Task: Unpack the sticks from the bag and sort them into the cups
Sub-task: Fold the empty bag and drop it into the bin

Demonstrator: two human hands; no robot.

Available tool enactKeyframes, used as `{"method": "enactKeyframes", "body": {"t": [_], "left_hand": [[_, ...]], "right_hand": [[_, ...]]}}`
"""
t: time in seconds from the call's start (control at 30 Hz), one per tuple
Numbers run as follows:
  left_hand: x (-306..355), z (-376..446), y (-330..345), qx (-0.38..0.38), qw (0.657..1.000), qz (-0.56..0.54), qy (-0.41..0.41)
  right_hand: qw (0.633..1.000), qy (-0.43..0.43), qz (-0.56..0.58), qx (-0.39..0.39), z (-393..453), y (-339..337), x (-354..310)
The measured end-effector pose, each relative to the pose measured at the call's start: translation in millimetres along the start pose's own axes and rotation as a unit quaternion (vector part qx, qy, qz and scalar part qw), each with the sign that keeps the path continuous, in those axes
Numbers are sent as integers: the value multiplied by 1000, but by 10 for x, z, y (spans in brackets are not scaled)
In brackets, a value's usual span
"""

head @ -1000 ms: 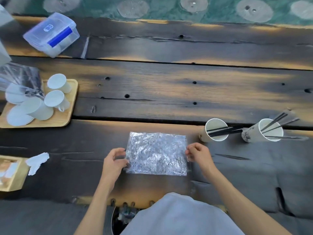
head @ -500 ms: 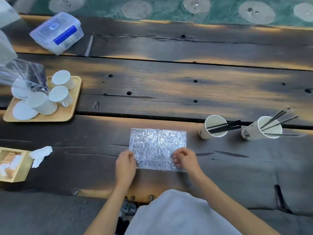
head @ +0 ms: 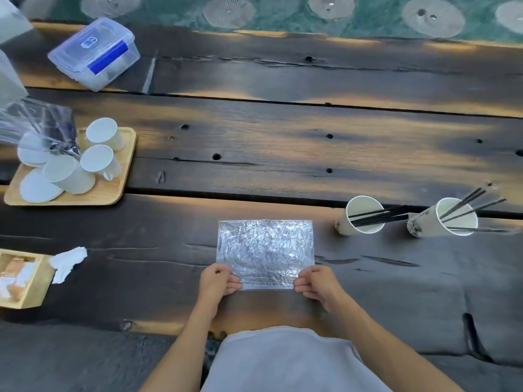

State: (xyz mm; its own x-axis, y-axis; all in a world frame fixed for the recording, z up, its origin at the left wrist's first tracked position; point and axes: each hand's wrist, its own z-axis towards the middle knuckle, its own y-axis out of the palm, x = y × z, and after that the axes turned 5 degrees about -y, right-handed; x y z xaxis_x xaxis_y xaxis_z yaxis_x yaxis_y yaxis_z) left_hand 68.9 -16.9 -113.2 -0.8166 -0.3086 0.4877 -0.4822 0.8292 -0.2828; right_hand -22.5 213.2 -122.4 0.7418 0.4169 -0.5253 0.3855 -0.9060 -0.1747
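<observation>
A crinkled clear plastic bag (head: 266, 247) lies flat on the dark wooden table in front of me. My left hand (head: 216, 282) pinches its near left corner and my right hand (head: 318, 282) pinches its near right corner. To the right stand two white paper cups. The nearer cup (head: 360, 216) holds several black sticks (head: 382, 216) leaning right. The farther cup (head: 450, 219) holds a few thinner black sticks (head: 469, 203) fanned out to the right.
A wooden tray (head: 113, 190) with several white cups and a clear wrapper sits at the left. A lidded plastic box (head: 94, 53) is at the far left. A small wooden box (head: 34, 290) with white tissue stands at the near left edge.
My hands slid from the bag's sides down to its near corners. The bag now lies flatter and squarer on the table.
</observation>
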Motion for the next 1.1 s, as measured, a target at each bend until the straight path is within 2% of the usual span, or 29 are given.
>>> {"method": "enactKeyframes", "body": {"t": [0.13,0.2,0.27,0.3,0.33,0.37,0.43,0.47,0.53,0.67,0.83,0.97,1.1], "left_hand": [[-23,15,-21,9,999,-41,-21],[23,0,53,27,999,-19,-10],[102,8,188,65,993,78,60],[147,7,262,77,979,145,119],[178,12,328,79,953,221,193],[201,35,389,79,910,303,272],[240,122,469,66,801,455,383],[269,164,490,52,760,509,401],[328,241,508,15,719,583,378],[339,390,480,-21,710,630,312],[342,414,477,-14,704,639,310],[338,405,503,-9,714,629,307],[319,343,608,3,735,611,293]], "right_hand": [[999,13,6,32,24,-176,20],[999,7,0,44,45,-218,-17],[995,-20,-10,93,119,-215,-87],[990,-40,-40,133,156,-207,-136],[979,-56,-88,173,173,-199,-193],[969,-67,-129,199,191,-184,-249],[962,-80,-159,206,204,-127,-353],[963,-78,-164,201,215,-89,-403],[962,-70,-180,191,259,-14,-457],[964,-49,-193,176,404,71,-442],[968,-50,-153,193,518,55,-429],[985,-56,-84,141,380,-39,-512],[986,-130,-33,103,210,-124,-626]]}}
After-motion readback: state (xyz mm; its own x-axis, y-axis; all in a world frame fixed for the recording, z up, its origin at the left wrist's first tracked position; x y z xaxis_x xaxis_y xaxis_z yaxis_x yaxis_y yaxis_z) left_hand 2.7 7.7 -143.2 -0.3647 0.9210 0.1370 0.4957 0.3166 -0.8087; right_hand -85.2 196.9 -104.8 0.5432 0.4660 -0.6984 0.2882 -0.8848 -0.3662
